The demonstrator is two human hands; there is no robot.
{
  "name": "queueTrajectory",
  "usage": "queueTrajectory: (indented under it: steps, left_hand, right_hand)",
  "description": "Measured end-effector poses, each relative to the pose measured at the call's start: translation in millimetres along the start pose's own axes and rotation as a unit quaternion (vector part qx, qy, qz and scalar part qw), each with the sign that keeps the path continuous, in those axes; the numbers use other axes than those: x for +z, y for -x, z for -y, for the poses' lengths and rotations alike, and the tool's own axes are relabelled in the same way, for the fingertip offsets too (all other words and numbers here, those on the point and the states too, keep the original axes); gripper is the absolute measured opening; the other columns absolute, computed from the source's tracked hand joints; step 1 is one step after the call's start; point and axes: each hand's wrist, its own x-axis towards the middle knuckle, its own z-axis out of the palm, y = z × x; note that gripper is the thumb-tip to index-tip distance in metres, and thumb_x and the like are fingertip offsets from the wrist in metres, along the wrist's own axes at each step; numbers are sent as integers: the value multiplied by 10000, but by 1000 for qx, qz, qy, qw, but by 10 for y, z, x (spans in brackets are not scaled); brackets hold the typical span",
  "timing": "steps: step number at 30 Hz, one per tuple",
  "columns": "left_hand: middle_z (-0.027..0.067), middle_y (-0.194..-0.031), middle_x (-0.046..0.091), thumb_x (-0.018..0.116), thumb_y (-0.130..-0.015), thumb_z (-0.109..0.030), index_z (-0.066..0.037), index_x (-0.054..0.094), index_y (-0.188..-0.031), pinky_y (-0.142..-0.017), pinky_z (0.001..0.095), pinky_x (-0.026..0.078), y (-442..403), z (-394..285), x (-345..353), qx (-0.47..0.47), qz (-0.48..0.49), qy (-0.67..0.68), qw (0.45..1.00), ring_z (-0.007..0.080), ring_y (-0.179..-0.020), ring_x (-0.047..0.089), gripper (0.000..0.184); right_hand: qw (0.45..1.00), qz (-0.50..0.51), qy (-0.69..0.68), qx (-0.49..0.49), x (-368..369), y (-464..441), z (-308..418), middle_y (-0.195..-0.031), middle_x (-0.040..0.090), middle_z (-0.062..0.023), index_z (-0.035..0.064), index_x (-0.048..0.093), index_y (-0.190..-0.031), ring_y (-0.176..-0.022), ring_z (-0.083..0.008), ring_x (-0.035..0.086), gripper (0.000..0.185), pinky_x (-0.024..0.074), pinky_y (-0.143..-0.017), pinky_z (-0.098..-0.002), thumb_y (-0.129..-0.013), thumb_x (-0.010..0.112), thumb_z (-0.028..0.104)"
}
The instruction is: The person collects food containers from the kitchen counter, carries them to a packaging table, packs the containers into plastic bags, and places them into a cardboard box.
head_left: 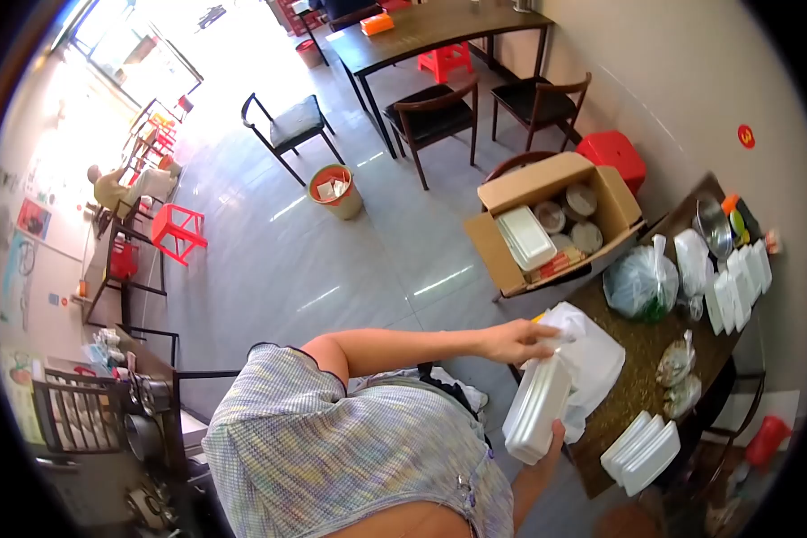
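A stack of white lidded containers [540, 408] is held at the table's near edge. My right hand [554, 441], low at the stack's right side, has its fingers wrapped round it. Above the stack's upper end, my left hand [520, 341] has its fingers pressed together on a white plastic bag [587, 359]. The bag lies crumpled and partly spread over the brown table [592, 453]. More white containers [641, 451] stand in a leaning row at the table's lower end.
An open cardboard box [619, 193] with tubs and containers stands beyond the bag. Filled plastic bags [641, 282], more white containers [740, 287] and a metal bowl [713, 226] are on the table. A bin [339, 199] and chairs [435, 121] stand farther off.
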Motion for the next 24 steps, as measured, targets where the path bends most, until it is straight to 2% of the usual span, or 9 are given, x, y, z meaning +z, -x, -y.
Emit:
queueTrajectory:
  steps: [2,4,7,8,11,12,18,21,24]
  left_hand:
    - [21,-730,533,459,-904,-160,-100,406,-1308,-536,254,439,11,6,9,38,12,-59,998,83,-581,487,412]
    - [30,-725,520,432,-910,-141,-97,384,-1321,-541,254,436,4,26,114,25,32,0,999,83,-578,484,417]
    - [27,-693,491,425,-916,-146,-69,336,-1343,-554,248,427,6,21,269,19,53,27,998,86,-571,472,443]
    - [22,-679,473,424,-920,-159,-46,316,-1347,-561,244,422,-5,9,299,8,63,39,997,90,-563,462,455]
    - [19,-673,466,427,-921,-171,-49,312,-1351,-566,246,422,0,-10,344,-6,88,67,994,88,-586,466,461]
    - [18,-678,466,434,-922,-182,-60,295,-1360,-567,246,418,-7,17,394,-35,74,113,990,83,-619,469,476]
    - [-6,-790,516,456,-917,-194,-76,267,-1372,-603,226,414,-25,-112,443,-7,46,153,987,71,-666,472,507]
    - [-12,-863,533,468,-913,-197,-74,289,-1362,-644,227,418,-61,-50,436,2,60,186,981,76,-712,483,498]
    - [-1,-916,539,481,-908,-201,-73,302,-1355,-690,236,417,-104,142,463,-43,7,158,987,87,-762,487,499]
  right_hand:
    - [999,-34,11,-31,106,-105,60,-1118,517,-140,-41,386,-1235,-994,-246,536,573,449,-827,-334,-825,477,350]
    - [997,-28,-7,-66,89,-251,50,-1177,485,-146,-29,364,-1259,-1056,-247,507,565,431,-870,-342,-846,459,345]
    - [987,-8,-79,-137,195,-357,73,-1245,440,-115,35,331,-1303,-1108,-251,467,615,399,-922,-348,-831,524,379]
    - [982,-35,-91,-164,270,-382,110,-1262,434,-109,28,335,-1302,-1132,-249,450,598,365,-952,-350,-846,522,367]
    - [966,-85,-116,-214,317,-595,223,-1268,434,-113,17,346,-1293,-1135,-251,451,587,373,-944,-353,-854,520,365]
    - [964,-117,-111,-211,238,-750,235,-1261,440,-116,11,354,-1289,-1137,-250,451,585,371,-945,-354,-857,517,370]
    - [958,-155,-97,-222,579,-937,258,-1223,472,-131,-34,403,-1229,-1112,-256,472,531,387,-933,-360,-876,504,350]
    - [962,-145,-89,-216,382,-1204,74,-1217,480,-147,-47,423,-1209,-1086,-270,497,533,417,-910,-371,-867,520,350]
    - [968,-74,-118,-209,300,-1243,72,-1206,493,-166,-57,433,-1203,-1075,-282,511,545,442,-893,-386,-860,523,357]
